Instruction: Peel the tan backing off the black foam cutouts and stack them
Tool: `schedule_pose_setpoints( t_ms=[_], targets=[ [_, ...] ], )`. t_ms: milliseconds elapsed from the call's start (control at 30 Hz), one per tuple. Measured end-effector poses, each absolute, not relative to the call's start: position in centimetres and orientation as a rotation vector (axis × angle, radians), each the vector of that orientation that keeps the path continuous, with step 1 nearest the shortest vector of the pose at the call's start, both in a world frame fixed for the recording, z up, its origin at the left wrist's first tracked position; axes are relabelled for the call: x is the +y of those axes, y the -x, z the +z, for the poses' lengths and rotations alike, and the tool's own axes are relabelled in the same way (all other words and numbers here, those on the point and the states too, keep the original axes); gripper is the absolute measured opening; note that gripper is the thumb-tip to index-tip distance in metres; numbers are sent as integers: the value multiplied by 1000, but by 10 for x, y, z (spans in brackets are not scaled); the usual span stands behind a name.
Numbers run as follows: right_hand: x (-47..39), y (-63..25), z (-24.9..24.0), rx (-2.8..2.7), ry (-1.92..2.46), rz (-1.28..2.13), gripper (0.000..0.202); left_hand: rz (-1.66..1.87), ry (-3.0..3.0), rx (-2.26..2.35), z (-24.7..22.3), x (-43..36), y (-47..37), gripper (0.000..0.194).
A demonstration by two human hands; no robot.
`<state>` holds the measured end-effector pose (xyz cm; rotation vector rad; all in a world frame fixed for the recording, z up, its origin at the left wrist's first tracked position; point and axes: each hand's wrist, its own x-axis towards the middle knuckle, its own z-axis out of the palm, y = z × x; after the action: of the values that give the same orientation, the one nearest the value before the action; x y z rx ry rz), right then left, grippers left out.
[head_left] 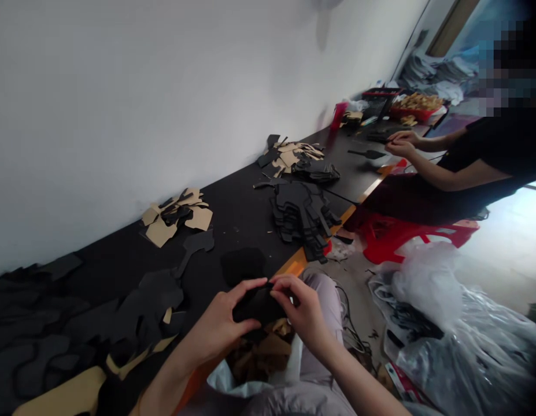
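Note:
Between my hands, above the table's front edge, is a black flat cut piece (259, 307). My left hand (226, 315) grips its left side, thumb below and fingers along the top. At its upper right corner, my right hand (299, 303) pinches the edge between thumb and fingers. Under my hands, an open bag (233, 378) on my lap holds tan scraps (261, 358). A stack of similar black cut pieces (300, 208) lies on the table beyond my right hand. More loose black pieces (155, 294) spread out to the left of my hands.
Tan backing scraps (198, 216) are heaped on the dark table (233, 202) by the wall, with another mixed pile (289, 156) farther along. A co-worker's hands (402, 143) hold a black piece at the far right. A red stool (415, 234) and clear plastic bags (462, 341) stand on the floor.

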<state>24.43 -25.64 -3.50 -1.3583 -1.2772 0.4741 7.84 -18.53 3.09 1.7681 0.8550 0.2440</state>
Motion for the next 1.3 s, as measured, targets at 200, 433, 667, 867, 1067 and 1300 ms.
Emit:
schedule_pose_setpoints(
  t_ms=[200,433,667,867,1067,1300],
  targets=[
    [-259,-241,-39,-1224,1470,463,9,209,-1600,877,27,-188,-79,81],
    [-257,-247,-39,-1245,1409,509,13,182,-1783,931,20,-184,-84,43],
    [-252,-243,-43,-1039,1328,718,21,289,-1749,1023,13,-185,-92,44],
    [-253,-258,-33,-988,1211,1053,23,256,-1567,918,12,-183,-83,42],
    [-258,-250,-26,-1350,1506,916,20,290,-1703,936,11,-186,-88,37],
    [-258,-244,-28,-1337,1430,891,23,320,-1682,910,11,-186,-91,38]
  ],
)
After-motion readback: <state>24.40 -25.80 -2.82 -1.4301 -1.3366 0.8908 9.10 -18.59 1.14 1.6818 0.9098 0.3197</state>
